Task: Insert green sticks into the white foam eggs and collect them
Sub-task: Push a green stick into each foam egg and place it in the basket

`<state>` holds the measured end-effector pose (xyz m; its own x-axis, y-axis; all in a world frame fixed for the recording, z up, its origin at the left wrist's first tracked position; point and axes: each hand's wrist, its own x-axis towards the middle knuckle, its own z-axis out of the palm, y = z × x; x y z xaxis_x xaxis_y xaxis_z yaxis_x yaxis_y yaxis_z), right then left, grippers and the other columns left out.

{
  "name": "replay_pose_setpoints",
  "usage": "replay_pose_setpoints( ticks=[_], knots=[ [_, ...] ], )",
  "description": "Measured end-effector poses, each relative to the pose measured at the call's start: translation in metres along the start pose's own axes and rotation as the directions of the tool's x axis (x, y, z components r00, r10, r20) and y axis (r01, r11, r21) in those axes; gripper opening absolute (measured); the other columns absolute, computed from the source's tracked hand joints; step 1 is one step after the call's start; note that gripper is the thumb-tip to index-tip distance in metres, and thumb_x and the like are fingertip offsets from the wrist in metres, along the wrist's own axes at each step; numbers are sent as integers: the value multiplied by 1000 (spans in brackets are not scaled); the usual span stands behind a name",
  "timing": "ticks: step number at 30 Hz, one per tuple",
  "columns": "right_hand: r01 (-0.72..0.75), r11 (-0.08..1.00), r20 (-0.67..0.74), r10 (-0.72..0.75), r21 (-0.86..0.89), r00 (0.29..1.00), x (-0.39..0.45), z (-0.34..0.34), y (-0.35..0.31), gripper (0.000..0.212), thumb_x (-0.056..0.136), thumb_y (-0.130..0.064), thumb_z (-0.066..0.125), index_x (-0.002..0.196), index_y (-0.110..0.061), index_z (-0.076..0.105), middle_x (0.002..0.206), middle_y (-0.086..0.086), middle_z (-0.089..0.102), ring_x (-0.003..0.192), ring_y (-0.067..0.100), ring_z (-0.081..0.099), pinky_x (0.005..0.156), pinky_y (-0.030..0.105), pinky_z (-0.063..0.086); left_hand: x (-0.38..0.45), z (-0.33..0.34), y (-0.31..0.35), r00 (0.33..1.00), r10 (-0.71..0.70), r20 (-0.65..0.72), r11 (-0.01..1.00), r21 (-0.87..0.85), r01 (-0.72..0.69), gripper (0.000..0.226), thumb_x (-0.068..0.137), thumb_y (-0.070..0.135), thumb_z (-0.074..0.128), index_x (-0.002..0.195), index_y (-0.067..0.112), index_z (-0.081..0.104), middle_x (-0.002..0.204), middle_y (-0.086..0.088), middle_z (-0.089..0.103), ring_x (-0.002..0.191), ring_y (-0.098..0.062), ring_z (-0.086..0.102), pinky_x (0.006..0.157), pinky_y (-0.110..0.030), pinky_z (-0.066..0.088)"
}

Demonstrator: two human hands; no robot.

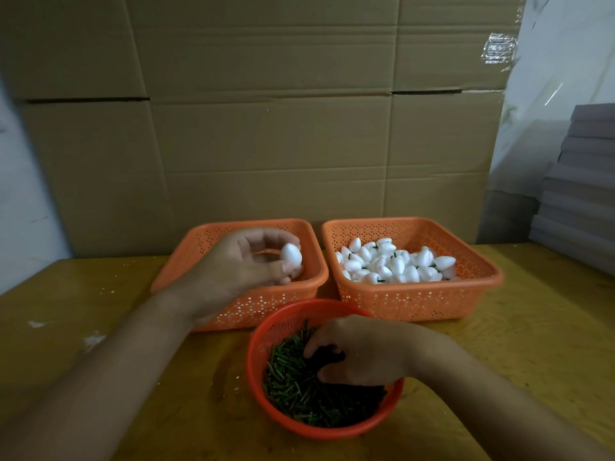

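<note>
The left hand [246, 261] held one white foam egg [291, 255] in its curled fingertips, over the far left basket [186, 257]. A second egg [297, 271] peeked out just under it, and I could not tell if the hand held that one too. No stick showed in the held egg.

The right hand [359, 352] was down in the near round basket [266, 324], fingers bent into the pile of green sticks [289, 377]. I could not tell if it had pinched one yet.

So this looked like the start of a new egg: pick an egg, pick a stick. Next, the right hand would need to lift out just one stick, bring it to the egg, and push it straight in. Foam is soft, so a gentle push should do.

The far right basket [479, 257] held the finished eggs [396, 264], a heap of maybe thirty, some with green ends poking out. There were three baskets in all, two square and one round. The sticks were too many to count.

All of it sat on a yellow worktop [100, 344], with a big cardboard sheet [266, 111] standing behind.
</note>
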<state>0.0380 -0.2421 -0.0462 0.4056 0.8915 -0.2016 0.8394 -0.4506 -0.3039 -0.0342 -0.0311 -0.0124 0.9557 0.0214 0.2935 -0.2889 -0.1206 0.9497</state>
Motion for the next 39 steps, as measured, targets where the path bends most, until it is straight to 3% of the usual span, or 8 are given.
replay_pose_setpoints(
  ticks=[4, 9, 16, 22, 29, 33, 35, 39],
  knots=[
    [0, 1000, 5, 0, 0, 1000, 0, 1, 0, 41, 97, -37, 59, 138, -33, 55, 140, -8, 52, 122, 13, 52, 98, 32, 45, -6, 4, -2, 999, -20, 36, 997, -70, 22, 34, 74, 19, 84, 107, 23, 75, 112, -6, 73, 104, -23, 71, 80, -29, 58],
    [-3, 1000, 4, 3, -1, 1000, 1, 0, 1, 42, 98, -38, 59, 138, -32, 55, 139, -8, 54, 121, 12, 53, 96, 30, 44, -9, 6, 1, 995, -85, 47, 965, -243, 94, 37, 83, 25, 72, 120, 22, 71, 107, -15, 73, 90, -21, 71, 77, -31, 59],
    [-11, 1000, 5, 11, 5, 1000, 2, 2, 1, 41, 98, -40, 58, 138, -33, 54, 138, -9, 55, 121, 12, 53, 96, 29, 45, -8, 13, 5, 975, -222, 7, 910, -356, 210, 35, 88, 43, 65, 100, 13, 79, 88, -12, 70, 72, -14, 67, 64, -26, 58],
    [-17, 1000, 11, 17, -5, 1000, 2, 1, 1, 42, 98, -41, 58, 139, -33, 53, 137, -8, 55, 121, 13, 54, 98, 33, 46, -10, 20, 6, 962, -268, 54, 897, -350, 270, 40, 91, 44, 58, 102, 6, 62, 81, -8, 67, 67, -12, 64, 61, -25, 57],
    [-7, 1000, 13, 7, -11, 1000, 0, -1, -1, 42, 98, -40, 57, 139, -32, 54, 138, -7, 55, 120, 13, 54, 100, 35, 47, -13, 22, 10, 962, -251, 108, 900, -339, 273, 36, 84, 44, 69, 96, 10, 68, 84, -9, 69, 70, -14, 67, 62, -25, 58],
    [-7, 1000, 14, 8, -10, 1000, 0, -1, -2, 42, 99, -39, 57, 140, -31, 54, 139, -7, 54, 122, 13, 53, 99, 33, 46, -14, 23, 12, 964, -226, 141, 904, -339, 261, 19, 85, 35, 70, 90, 17, 76, 92, -11, 71, 76, -15, 69, 66, -25, 58],
    [-11, 1000, 13, 11, -11, 1000, 0, -1, -2, 42, 99, -39, 57, 140, -31, 54, 139, -7, 54, 122, 14, 53, 100, 34, 46, -14, 23, 11, 971, -200, 132, 903, -361, 235, 16, 84, 27, 73, 98, 19, 75, 104, -16, 72, 83, -18, 71, 70, -26, 59],
    [-14, 1000, 5, 14, -7, 1000, 0, 0, -2, 42, 98, -40, 57, 139, -32, 54, 139, -7, 54, 122, 13, 53, 101, 34, 46, -16, 27, 9, 988, -145, 55, 939, -307, 155, 32, 83, 16, 76, 114, 20, 72, 122, -23, 68, 99, -25, 72, 77, -27, 58]
  ],
)
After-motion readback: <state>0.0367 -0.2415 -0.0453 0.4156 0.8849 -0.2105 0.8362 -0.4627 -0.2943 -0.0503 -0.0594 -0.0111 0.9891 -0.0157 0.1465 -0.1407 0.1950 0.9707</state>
